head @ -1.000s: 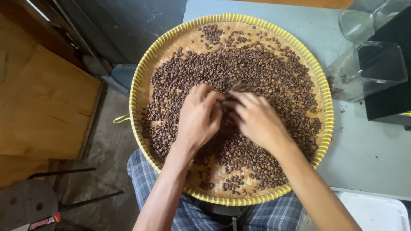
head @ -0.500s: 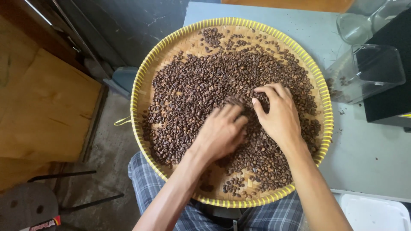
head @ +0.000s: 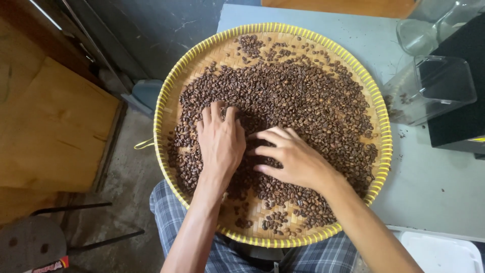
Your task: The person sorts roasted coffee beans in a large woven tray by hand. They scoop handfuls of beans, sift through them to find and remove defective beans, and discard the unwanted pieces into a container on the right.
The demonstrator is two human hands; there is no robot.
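Note:
A round woven bamboo tray with a yellow rim (head: 166, 101) rests on my lap and the edge of a pale blue table. Dark roasted coffee beans (head: 303, 96) cover most of it in a thin layer. My left hand (head: 220, 144) lies flat on the beans at the tray's left-centre, fingers spread and pointing away from me. Just to its right, my right hand (head: 295, 159) rests on the beans with fingers apart, pointing left toward the left hand. Neither hand grips anything that I can see.
A clear plastic container (head: 429, 88) lies tipped at the right of the pale blue table (head: 434, 187), with a black box (head: 465, 101) behind it and glass jars (head: 424, 25) beyond. A white tub (head: 439, 253) sits at the lower right. A wooden board (head: 50, 126) leans at left.
Both hands have swept across the beans: the left hand moved left and forward, the right hand pulled back from the tray's right side toward the centre.

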